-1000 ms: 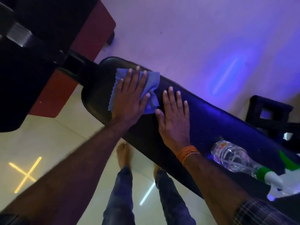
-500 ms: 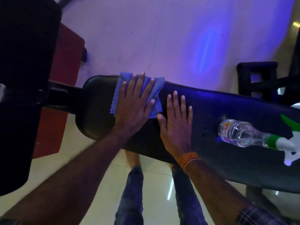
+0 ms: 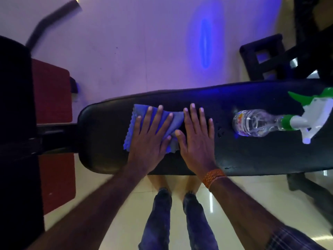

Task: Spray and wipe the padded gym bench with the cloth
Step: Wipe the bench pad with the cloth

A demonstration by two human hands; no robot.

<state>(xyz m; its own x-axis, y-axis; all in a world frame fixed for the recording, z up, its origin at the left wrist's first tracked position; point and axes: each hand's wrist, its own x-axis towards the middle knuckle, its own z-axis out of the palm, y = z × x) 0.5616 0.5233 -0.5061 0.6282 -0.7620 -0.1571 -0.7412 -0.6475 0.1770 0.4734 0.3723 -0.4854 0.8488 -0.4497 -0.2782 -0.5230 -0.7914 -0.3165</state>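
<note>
A black padded gym bench [image 3: 252, 156] runs across the view from left to right. A blue cloth [image 3: 137, 121] lies on its left part. My left hand [image 3: 149, 138] presses flat on the cloth with fingers spread. Just to its right, my right hand [image 3: 196, 139] lies flat on the bare pad, fingers apart, its thumb touching the cloth's edge. A clear spray bottle [image 3: 255, 125] with a white and green trigger head lies on its side on the right part of the bench, apart from both hands.
A black machine part [image 3: 16, 123] with red pads [image 3: 52, 91] fills the left side. Dark gym equipment frames [image 3: 266, 56] stand at the upper right. My legs and bare feet [image 3: 160, 183] stand on the glossy tiled floor below the bench.
The view has swung so the bench now lies level across the frame. My left hand and the cloth have slid nearer my right hand. The bottle has not moved on the pad.
</note>
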